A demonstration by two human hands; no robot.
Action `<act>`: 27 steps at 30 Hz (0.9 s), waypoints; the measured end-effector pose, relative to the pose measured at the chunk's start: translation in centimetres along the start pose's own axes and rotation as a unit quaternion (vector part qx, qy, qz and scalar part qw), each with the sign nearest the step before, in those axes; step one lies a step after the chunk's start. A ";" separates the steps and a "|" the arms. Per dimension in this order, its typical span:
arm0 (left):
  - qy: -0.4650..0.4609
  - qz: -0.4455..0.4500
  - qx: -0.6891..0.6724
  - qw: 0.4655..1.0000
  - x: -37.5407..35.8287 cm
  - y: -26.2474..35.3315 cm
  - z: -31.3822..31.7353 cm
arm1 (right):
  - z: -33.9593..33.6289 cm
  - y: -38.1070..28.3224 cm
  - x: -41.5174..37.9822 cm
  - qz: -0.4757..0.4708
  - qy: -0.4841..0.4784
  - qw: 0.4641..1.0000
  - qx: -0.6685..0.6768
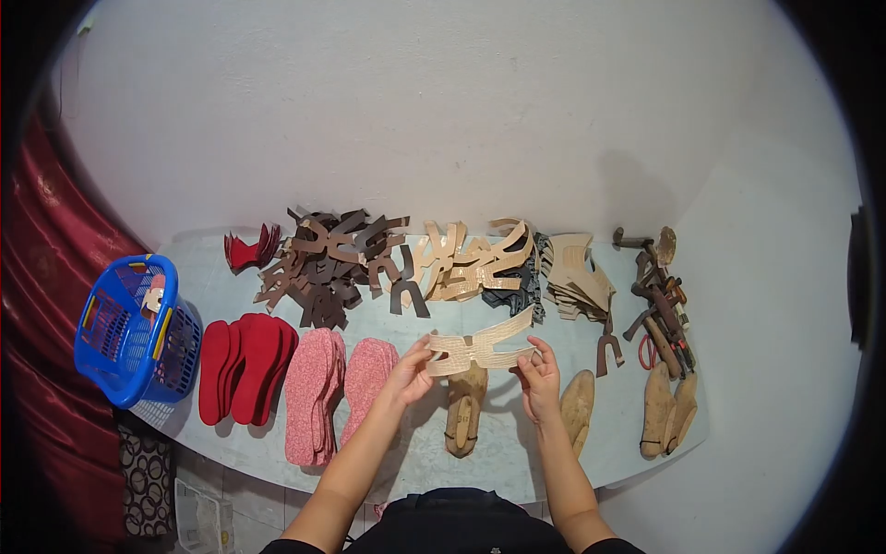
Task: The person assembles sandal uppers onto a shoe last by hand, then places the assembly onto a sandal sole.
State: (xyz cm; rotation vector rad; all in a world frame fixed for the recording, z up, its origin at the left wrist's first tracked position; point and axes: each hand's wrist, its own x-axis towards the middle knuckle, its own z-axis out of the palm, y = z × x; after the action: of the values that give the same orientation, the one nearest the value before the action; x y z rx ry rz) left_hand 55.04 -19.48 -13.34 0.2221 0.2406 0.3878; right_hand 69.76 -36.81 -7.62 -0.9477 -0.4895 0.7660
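A beige, textured strap piece with split ends is stretched between my two hands above the table's middle. My left hand pinches its left end, and my right hand pinches the right end between thumb and fingers. Just below the strap piece lies a wooden shoe last with a dark band near its lower end; the strap piece hides its top. Another wooden last lies beside my right wrist. Pink speckled soles are partly behind my left forearm.
Along the back are brown straps, beige straps, beige sheets and red pieces. Red soles and a blue basket stand left. Tools and two lasts lie right on the table.
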 end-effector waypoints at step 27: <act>0.126 0.068 0.153 0.978 -0.2 -2.2 1.9 | -2.6 -0.4 6.1 0.181 -0.142 0.923 -0.310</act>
State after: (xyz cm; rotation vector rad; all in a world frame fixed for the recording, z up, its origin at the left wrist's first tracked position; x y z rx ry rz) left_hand 56.16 -21.81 -12.06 0.4953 0.5390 0.5154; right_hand 75.62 -33.67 -8.29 -1.5558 -0.8547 1.1228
